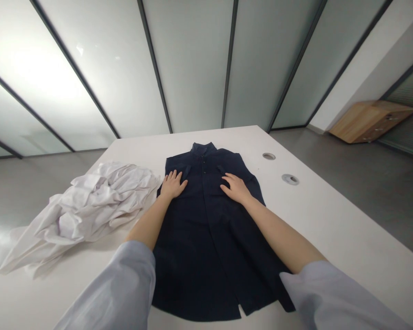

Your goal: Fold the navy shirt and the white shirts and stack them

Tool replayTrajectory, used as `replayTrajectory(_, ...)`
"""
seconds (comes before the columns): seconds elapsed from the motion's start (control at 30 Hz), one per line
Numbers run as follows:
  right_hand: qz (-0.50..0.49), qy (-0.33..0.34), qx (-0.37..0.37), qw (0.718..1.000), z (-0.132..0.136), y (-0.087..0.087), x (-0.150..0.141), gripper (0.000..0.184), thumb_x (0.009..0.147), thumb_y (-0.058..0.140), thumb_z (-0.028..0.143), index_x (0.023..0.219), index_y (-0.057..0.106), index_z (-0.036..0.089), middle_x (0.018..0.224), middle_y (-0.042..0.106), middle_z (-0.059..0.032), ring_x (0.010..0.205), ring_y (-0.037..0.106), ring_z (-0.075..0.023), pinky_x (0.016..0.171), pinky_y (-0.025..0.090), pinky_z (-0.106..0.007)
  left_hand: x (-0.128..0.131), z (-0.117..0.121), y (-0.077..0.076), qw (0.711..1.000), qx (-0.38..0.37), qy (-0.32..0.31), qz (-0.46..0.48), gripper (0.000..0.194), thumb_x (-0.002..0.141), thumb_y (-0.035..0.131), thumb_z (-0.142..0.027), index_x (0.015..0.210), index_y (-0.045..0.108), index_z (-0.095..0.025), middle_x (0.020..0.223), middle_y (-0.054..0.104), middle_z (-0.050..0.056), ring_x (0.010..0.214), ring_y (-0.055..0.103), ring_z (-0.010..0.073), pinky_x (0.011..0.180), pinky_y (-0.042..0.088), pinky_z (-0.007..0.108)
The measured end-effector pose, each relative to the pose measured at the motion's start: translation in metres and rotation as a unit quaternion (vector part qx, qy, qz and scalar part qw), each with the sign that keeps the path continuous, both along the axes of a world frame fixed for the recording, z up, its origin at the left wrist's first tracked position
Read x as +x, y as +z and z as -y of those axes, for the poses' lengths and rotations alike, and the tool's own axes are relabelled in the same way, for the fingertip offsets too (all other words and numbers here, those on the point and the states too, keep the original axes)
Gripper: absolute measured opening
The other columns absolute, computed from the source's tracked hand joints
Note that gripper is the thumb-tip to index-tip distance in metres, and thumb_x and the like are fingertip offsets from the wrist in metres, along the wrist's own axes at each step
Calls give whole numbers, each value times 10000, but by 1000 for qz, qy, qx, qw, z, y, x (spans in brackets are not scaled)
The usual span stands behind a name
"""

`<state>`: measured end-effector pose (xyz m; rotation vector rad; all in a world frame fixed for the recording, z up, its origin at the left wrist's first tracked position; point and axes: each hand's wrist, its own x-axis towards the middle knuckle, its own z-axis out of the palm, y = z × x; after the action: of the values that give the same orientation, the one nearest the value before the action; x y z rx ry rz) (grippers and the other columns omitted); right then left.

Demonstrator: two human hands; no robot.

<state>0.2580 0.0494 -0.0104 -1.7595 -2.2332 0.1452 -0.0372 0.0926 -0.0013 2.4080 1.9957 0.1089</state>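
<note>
A dark navy shirt (206, 229) lies front up on the white table, its collar at the far end and its hem towards me. Buttons show below the collar, and a placket runs down the middle. My left hand (173, 184) rests on the left chest of the shirt as I see it, fingers spread. On the opposite side of the chest lies my right hand (236, 188), its fingers also apart and touching the cloth. Neither hand grips anything. One dark sleeve end sticks out by my right forearm near the hem.
Left of the shirt sits a crumpled heap of white cloth (99, 201), trailing to the table's left edge. Two round cable grommets (290, 179) are set in the white table (330, 229) at right. Beyond stand frosted glass panels (189, 59) and a wooden cabinet (368, 121).
</note>
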Motion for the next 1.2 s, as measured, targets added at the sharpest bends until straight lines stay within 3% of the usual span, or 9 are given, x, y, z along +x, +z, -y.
replayTrajectory(0.1,5,-48,19,999,-3,-3,3,529,955,393,417,1393,502,141,1500,420,-132,1412,318,-285,1141,262,-450,1,5,1,999,42,2,14,620,947,347,-481,1444,423,-118,1530,371,149,1415,329,294,1151,269,421)
replayTrajectory(0.27,52,-64,-39,996,-3,-5,2,634,961,329,511,1469,399,138,1549,332,-153,1438,256,-311,1154,204,-487,2,10,1,993,112,2,43,463,922,410,-369,1280,581,-131,1316,589,127,1234,520,263,1081,376,366)
replayTrajectory(0.63,113,-23,-86,990,25,2,7,702,965,247,547,1526,285,128,1591,228,-142,1464,192,-286,1170,175,-449,1,32,3,1000,22,-6,-19,611,961,318,-494,1456,408,-146,1541,353,147,1408,331,309,1105,316,438)
replayTrajectory(0.73,120,-12,-88,989,38,9,10,696,948,299,563,1500,352,141,1570,285,-151,1441,253,-318,1141,238,-477,1,48,4,999,32,-16,-39,605,960,330,-486,1436,428,-125,1508,395,173,1372,376,323,1074,342,438)
replayTrajectory(0.8,126,1,-90,988,41,19,12,652,924,378,570,1427,473,166,1508,404,-156,1374,374,-342,1090,318,-481,1,56,8,997,38,-30,-53,601,956,340,-497,1411,454,-120,1468,439,189,1319,430,338,1034,374,447)
replayTrajectory(0.9,115,11,-78,990,30,37,14,518,918,453,526,1275,614,187,1330,592,-144,1204,549,-325,1008,410,-443,1,56,19,997,29,-44,-64,584,942,349,-556,1288,567,-139,1329,558,185,1201,517,343,973,413,453)
replayTrajectory(1.0,81,2,-35,996,3,48,13,420,943,455,427,1240,630,186,1272,631,-119,1147,583,-289,989,431,-404,5,39,30,997,41,-48,-45,532,956,328,-534,1167,634,-154,1192,623,156,1135,550,320,949,432,444)
replayTrajectory(1.1,68,-2,-10,998,-25,46,8,359,956,429,306,1215,647,187,1276,632,-102,1157,576,-266,999,430,-381,9,15,31,996,70,-61,-12,423,977,318,-357,1236,603,-182,1280,589,125,1180,529,291,949,448,428)
replayTrajectory(1.2,64,-4,-5,998,-42,32,4,385,957,403,232,1266,621,159,1357,577,-113,1249,518,-259,1052,395,-378,8,-3,21,996,62,-64,0,436,943,326,-194,1309,562,-200,1403,522,96,1275,475,267,999,436,414)
